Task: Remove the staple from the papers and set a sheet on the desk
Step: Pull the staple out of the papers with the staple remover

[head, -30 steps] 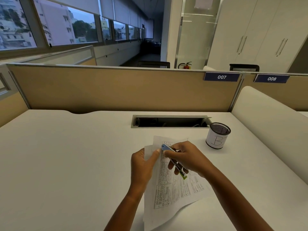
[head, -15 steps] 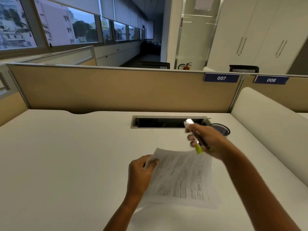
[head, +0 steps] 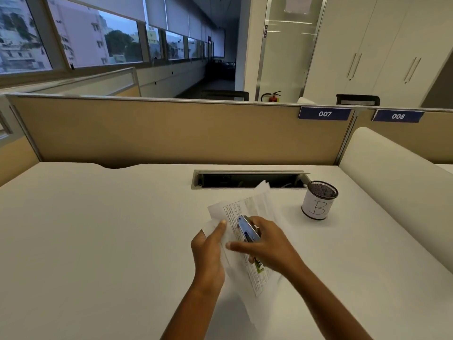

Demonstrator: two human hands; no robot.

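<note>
papers (head: 241,244), printed, above desk (head: 98,241): left hand (head: 209,251) pinches top edge; right hand (head: 269,244) grips staple remover (head: 247,229) on them. sheets apparently separating (staple unseen); no sheet set down yet.

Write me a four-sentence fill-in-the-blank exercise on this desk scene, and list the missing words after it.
1. The right hand holds a blue stapler over the ___.
2. The left hand grips the papers at their ___ edge.
3. The mesh cup bears the handwritten letter ___.
4. The partition sign nearest above the cup reads ___.

Missing words: papers; left; B; 007
</note>
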